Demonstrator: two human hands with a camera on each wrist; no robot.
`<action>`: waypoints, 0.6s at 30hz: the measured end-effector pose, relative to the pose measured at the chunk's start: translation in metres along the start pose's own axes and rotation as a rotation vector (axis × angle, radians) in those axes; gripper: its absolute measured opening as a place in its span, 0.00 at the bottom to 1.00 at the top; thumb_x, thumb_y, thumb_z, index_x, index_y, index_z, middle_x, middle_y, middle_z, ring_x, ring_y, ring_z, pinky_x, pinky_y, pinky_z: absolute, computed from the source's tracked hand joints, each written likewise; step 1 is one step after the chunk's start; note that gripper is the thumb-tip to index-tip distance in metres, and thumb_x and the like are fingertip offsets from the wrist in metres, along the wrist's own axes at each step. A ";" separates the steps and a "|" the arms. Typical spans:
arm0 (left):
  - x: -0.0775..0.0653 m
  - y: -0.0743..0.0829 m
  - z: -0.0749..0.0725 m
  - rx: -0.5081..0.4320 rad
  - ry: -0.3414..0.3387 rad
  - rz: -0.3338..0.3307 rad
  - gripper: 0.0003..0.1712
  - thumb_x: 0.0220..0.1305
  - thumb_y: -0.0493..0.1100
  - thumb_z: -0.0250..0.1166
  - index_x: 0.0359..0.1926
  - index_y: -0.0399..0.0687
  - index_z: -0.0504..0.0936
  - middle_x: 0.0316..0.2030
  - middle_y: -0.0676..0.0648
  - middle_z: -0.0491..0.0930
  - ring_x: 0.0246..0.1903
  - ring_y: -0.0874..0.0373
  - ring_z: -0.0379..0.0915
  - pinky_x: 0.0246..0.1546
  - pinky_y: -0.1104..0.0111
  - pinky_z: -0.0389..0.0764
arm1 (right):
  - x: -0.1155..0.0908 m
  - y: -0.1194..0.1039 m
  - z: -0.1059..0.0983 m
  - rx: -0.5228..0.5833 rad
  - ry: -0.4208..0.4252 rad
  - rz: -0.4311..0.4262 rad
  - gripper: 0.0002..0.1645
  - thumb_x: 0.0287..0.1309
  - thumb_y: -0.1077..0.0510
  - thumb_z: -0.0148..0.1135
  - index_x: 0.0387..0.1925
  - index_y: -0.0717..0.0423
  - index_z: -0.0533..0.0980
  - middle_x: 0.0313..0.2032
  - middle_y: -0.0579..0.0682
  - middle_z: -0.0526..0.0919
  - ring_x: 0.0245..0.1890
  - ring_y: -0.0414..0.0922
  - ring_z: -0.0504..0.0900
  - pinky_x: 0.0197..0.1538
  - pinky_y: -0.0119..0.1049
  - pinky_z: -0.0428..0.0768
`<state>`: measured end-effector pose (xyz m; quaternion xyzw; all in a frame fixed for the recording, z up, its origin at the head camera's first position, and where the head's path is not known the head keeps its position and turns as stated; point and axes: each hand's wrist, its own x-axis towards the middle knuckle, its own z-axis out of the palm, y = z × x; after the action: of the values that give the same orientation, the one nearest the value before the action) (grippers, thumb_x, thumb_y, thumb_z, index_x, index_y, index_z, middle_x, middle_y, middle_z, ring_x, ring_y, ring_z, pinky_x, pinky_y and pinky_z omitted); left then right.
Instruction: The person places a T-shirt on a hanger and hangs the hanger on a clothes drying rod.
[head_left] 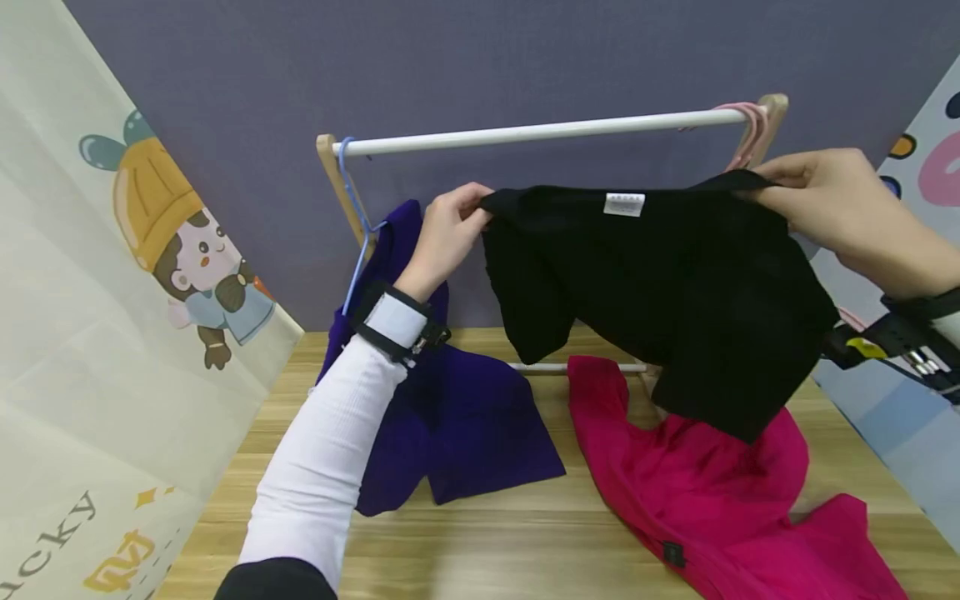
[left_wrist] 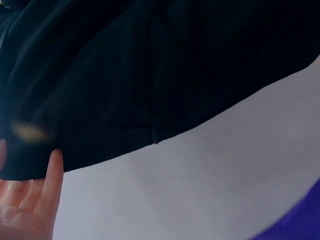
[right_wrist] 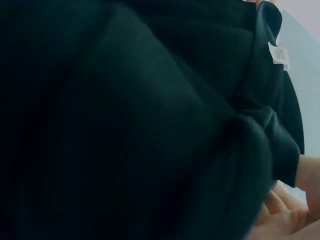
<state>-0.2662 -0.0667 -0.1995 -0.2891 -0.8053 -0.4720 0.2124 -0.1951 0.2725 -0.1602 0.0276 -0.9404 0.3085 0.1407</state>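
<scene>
Black shorts (head_left: pixel 645 275) hang stretched in the air between both hands, their two short legs pointing down. A small white label (head_left: pixel 624 204) shows at the middle of the waistband. My left hand (head_left: pixel 450 229) pinches one end of the waistband between thumb and fingers. At the other end, my right hand (head_left: pixel 832 196) grips the waistband. Dark cloth (left_wrist: pixel 125 75) fills much of the left wrist view, where the fingers of that hand lie at its edge. In the right wrist view, the shorts (right_wrist: pixel 125 125) cover most of the picture, with the label (right_wrist: pixel 279 55) near the top right.
A rack with a white bar (head_left: pixel 540 133) stands behind the shorts. A blue hanger (head_left: pixel 358 217) and pink hangers (head_left: pixel 752 125) hang at its ends. A dark purple garment (head_left: pixel 480 425) drapes at the left, and a bright pink garment (head_left: pixel 697 500) lies on the wooden table (head_left: pixel 465 550).
</scene>
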 end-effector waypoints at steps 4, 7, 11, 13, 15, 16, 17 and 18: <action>0.001 -0.004 -0.015 0.018 0.074 -0.001 0.09 0.62 0.35 0.54 0.37 0.36 0.79 0.31 0.42 0.79 0.29 0.60 0.73 0.34 0.74 0.72 | 0.007 -0.014 0.000 0.019 -0.022 0.004 0.31 0.59 0.45 0.50 0.57 0.63 0.66 0.27 0.37 0.75 0.36 0.49 0.60 0.39 0.44 0.59; 0.001 -0.004 -0.024 0.018 0.143 0.002 0.09 0.61 0.35 0.55 0.36 0.35 0.79 0.30 0.41 0.79 0.26 0.64 0.71 0.33 0.76 0.70 | 0.010 -0.024 0.000 0.061 -0.040 0.005 0.32 0.57 0.44 0.52 0.56 0.62 0.67 0.23 0.40 0.72 0.31 0.45 0.60 0.36 0.38 0.61; 0.001 0.001 -0.034 0.026 0.242 0.033 0.08 0.59 0.33 0.55 0.36 0.34 0.80 0.30 0.40 0.79 0.24 0.67 0.68 0.30 0.77 0.68 | 0.012 -0.031 -0.002 0.171 -0.072 -0.007 0.24 0.55 0.46 0.55 0.52 0.52 0.73 0.18 0.43 0.63 0.25 0.40 0.59 0.27 0.29 0.62; 0.002 0.005 -0.038 0.033 0.299 0.053 0.08 0.59 0.32 0.55 0.36 0.33 0.80 0.31 0.40 0.79 0.23 0.67 0.67 0.29 0.77 0.66 | 0.013 -0.033 -0.003 0.233 -0.085 -0.018 0.18 0.55 0.48 0.57 0.47 0.46 0.76 0.20 0.44 0.62 0.25 0.40 0.59 0.27 0.27 0.63; 0.003 0.008 -0.042 0.038 0.359 0.058 0.09 0.59 0.31 0.55 0.37 0.34 0.80 0.31 0.41 0.79 0.24 0.67 0.66 0.29 0.78 0.66 | 0.014 -0.036 -0.003 0.278 -0.090 -0.040 0.15 0.55 0.50 0.57 0.45 0.46 0.77 0.26 0.44 0.62 0.28 0.39 0.59 0.27 0.25 0.64; 0.003 0.009 -0.044 0.039 0.390 0.072 0.09 0.59 0.31 0.54 0.37 0.33 0.80 0.32 0.41 0.79 0.24 0.66 0.66 0.29 0.78 0.66 | 0.014 -0.038 -0.004 0.294 -0.091 -0.054 0.16 0.55 0.51 0.57 0.46 0.48 0.77 0.29 0.43 0.61 0.30 0.37 0.58 0.28 0.24 0.65; 0.003 0.010 -0.045 0.038 0.424 0.086 0.08 0.59 0.31 0.54 0.36 0.33 0.80 0.32 0.41 0.79 0.25 0.67 0.66 0.29 0.78 0.66 | 0.014 -0.040 -0.004 0.314 -0.090 -0.063 0.16 0.55 0.52 0.57 0.46 0.49 0.77 0.31 0.41 0.61 0.31 0.37 0.59 0.28 0.22 0.66; 0.004 0.011 -0.047 0.033 0.453 0.101 0.08 0.59 0.30 0.54 0.36 0.33 0.79 0.31 0.42 0.79 0.25 0.67 0.66 0.30 0.78 0.67 | 0.015 -0.041 -0.004 0.326 -0.094 -0.072 0.18 0.56 0.53 0.56 0.48 0.51 0.75 0.35 0.41 0.62 0.34 0.36 0.60 0.29 0.21 0.67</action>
<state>-0.2579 -0.1027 -0.1683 -0.2120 -0.7292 -0.5004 0.4157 -0.2026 0.2421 -0.1294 0.0980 -0.8818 0.4501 0.1014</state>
